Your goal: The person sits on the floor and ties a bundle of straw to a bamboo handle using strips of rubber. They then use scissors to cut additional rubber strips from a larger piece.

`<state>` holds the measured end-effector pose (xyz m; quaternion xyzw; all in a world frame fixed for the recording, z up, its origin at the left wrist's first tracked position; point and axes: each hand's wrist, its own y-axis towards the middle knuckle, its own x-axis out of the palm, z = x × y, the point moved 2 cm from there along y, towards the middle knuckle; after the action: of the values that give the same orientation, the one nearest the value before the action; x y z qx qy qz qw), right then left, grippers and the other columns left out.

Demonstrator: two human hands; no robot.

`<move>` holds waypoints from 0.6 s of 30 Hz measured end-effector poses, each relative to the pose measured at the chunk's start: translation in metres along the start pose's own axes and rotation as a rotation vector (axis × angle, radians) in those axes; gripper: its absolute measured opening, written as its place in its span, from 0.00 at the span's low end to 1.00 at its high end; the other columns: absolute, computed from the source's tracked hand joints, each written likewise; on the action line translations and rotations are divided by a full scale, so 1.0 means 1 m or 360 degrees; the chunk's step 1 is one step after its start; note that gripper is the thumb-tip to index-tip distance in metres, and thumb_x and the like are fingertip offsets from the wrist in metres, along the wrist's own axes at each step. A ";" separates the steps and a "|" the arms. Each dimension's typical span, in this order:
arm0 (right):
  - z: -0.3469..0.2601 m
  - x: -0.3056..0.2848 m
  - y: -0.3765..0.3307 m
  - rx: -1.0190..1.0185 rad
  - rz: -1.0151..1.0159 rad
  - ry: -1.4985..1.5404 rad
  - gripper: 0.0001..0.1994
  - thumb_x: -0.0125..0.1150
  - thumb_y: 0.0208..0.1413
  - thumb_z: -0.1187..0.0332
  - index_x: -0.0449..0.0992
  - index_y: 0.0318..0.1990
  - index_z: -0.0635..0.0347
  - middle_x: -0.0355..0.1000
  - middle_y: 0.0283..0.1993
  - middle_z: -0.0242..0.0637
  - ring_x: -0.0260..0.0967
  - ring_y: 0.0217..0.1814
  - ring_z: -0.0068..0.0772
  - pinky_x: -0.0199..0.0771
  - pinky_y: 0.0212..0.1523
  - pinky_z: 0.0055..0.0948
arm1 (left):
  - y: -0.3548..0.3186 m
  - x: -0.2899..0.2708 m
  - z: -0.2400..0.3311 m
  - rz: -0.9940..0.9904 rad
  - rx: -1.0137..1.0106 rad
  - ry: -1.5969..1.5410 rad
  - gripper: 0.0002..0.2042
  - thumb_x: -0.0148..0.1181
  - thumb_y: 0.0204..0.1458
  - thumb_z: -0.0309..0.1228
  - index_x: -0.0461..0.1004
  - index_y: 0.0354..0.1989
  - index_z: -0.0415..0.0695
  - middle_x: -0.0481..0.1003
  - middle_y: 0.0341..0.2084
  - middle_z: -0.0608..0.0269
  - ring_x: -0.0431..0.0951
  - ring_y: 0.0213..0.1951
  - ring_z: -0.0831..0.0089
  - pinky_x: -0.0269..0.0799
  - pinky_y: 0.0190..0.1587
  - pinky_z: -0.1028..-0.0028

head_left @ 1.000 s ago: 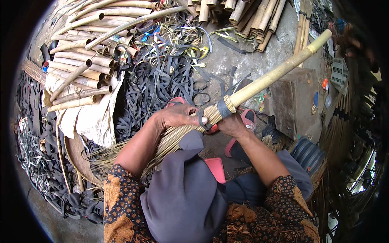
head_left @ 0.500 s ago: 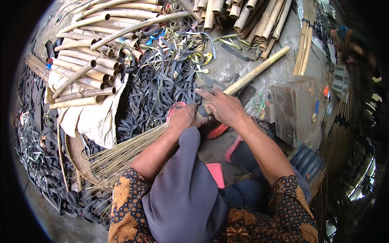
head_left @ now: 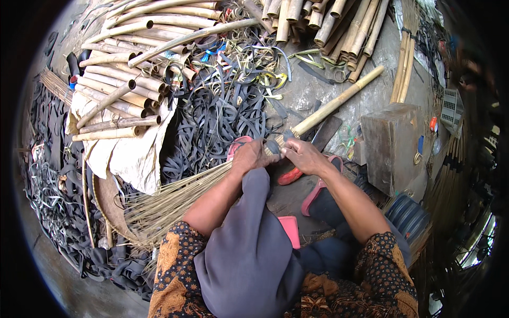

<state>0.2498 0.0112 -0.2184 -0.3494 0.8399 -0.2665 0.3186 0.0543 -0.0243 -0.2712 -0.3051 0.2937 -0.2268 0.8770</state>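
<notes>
A stick broom lies across in front of me: a pale bamboo handle (head_left: 342, 99) runs up to the right, and its thin bristle sticks (head_left: 177, 193) fan out to the lower left. My left hand (head_left: 251, 155) is closed around the bound top of the bristles. A dark rubber strip (head_left: 272, 147) wraps the binding just beyond that hand. On the other side of the binding, my right hand (head_left: 306, 157) has its fingers pinched together at the strip, its end partly hidden by them.
Dark rubber strips (head_left: 212, 124) lie heaped beyond my hands. Bamboo poles (head_left: 124, 90) are piled on a white sack (head_left: 151, 151), with more bamboo lengths (head_left: 360, 32) at the back. A wooden block (head_left: 389, 151) stands right. Under the handle lies a dark flat piece (head_left: 327, 132), near a red object (head_left: 289, 176).
My right hand has come off the top of the binding, its spread fingers now drawn together in a pinch lower right. My left hand keeps its hold. The whole view has shifted slightly.
</notes>
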 end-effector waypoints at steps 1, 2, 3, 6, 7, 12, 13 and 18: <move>0.009 0.006 -0.008 0.0135 0.0024 0.0214 0.11 0.57 0.66 0.64 0.72 0.38 0.65 0.70 0.30 0.44 0.67 0.30 0.44 0.69 0.37 0.40 | 0.001 0.000 -0.003 0.0070 0.0020 -0.0076 0.35 0.77 0.40 0.55 0.79 0.50 0.41 0.82 0.35 0.49 0.84 0.37 0.57 0.77 0.42 0.63; 0.015 0.013 -0.015 0.0103 0.0114 0.0271 0.11 0.58 0.67 0.63 0.71 0.38 0.64 0.67 0.29 0.42 0.62 0.30 0.40 0.68 0.36 0.38 | 0.002 0.001 -0.005 0.0047 -0.0007 -0.0120 0.34 0.78 0.40 0.54 0.79 0.50 0.40 0.82 0.34 0.51 0.82 0.36 0.61 0.76 0.41 0.65; 0.019 0.019 -0.019 -0.0034 0.0263 0.0271 0.11 0.58 0.66 0.63 0.72 0.37 0.64 0.68 0.29 0.45 0.65 0.31 0.45 0.69 0.37 0.41 | 0.003 0.001 -0.006 0.0063 -0.0018 -0.0163 0.34 0.80 0.39 0.53 0.79 0.49 0.40 0.82 0.33 0.53 0.81 0.35 0.65 0.75 0.41 0.67; 0.029 0.044 -0.022 -0.0285 0.0641 0.0239 0.10 0.58 0.65 0.65 0.71 0.36 0.63 0.69 0.30 0.51 0.70 0.34 0.57 0.70 0.37 0.47 | 0.007 -0.002 -0.005 -0.0046 -0.0079 -0.0424 0.37 0.81 0.40 0.53 0.77 0.50 0.34 0.81 0.33 0.53 0.80 0.35 0.67 0.76 0.41 0.67; 0.031 0.055 -0.024 -0.0267 0.0668 0.0268 0.10 0.58 0.65 0.65 0.70 0.37 0.63 0.69 0.31 0.51 0.70 0.34 0.58 0.70 0.37 0.47 | 0.008 -0.002 -0.004 -0.0123 -0.0143 -0.0541 0.39 0.80 0.40 0.54 0.75 0.50 0.31 0.81 0.34 0.52 0.81 0.35 0.66 0.76 0.41 0.67; 0.033 0.093 -0.022 -0.0191 0.0849 0.0430 0.10 0.58 0.65 0.65 0.69 0.38 0.63 0.69 0.31 0.53 0.71 0.35 0.60 0.70 0.37 0.47 | 0.007 -0.004 0.002 0.0023 -0.0140 -0.0270 0.31 0.78 0.39 0.51 0.81 0.47 0.40 0.84 0.36 0.52 0.84 0.39 0.63 0.77 0.46 0.65; 0.033 0.095 -0.021 -0.0113 0.0865 0.0467 0.10 0.58 0.65 0.64 0.69 0.38 0.63 0.69 0.31 0.53 0.71 0.35 0.59 0.70 0.37 0.47 | 0.006 -0.003 0.003 0.0096 -0.0085 -0.0135 0.32 0.77 0.40 0.52 0.81 0.47 0.40 0.83 0.37 0.50 0.84 0.41 0.60 0.77 0.47 0.63; 0.027 0.096 -0.028 0.0119 0.1164 0.0184 0.11 0.66 0.58 0.65 0.72 0.40 0.59 0.71 0.37 0.47 0.73 0.40 0.55 0.73 0.41 0.46 | 0.007 0.003 0.004 0.0151 -0.0054 0.0176 0.35 0.70 0.40 0.56 0.81 0.51 0.40 0.83 0.42 0.42 0.84 0.46 0.49 0.77 0.51 0.57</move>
<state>0.2276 -0.0845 -0.2511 0.0013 0.9155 -0.1850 0.3573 0.0608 -0.0198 -0.2743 -0.2926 0.3595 -0.1964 0.8640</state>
